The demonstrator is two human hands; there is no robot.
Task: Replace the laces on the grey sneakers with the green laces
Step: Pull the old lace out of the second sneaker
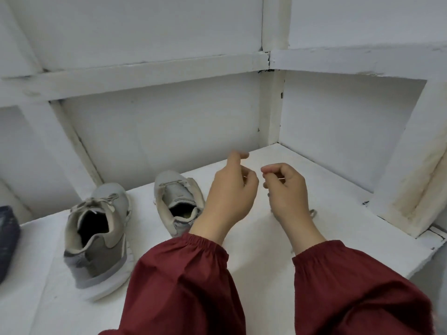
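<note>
Head view: hovering over the white shelf [343, 213], left hand [231, 192] and right hand [286, 189], fingers curling inward, grip contents too fine to tell. Standing to their left, toes pointing away: laced grey sneaker [101, 257] farther off, loosened grey sneaker [177, 189] just beside the left hand, the nearer one. Green laces not showing.

No text, brand, number or sign can be read. The grey sneakers [96, 240] on the white shelf [254, 250] show no legible marking, and the dark item [7, 238] at the left edge is cut off.
</note>
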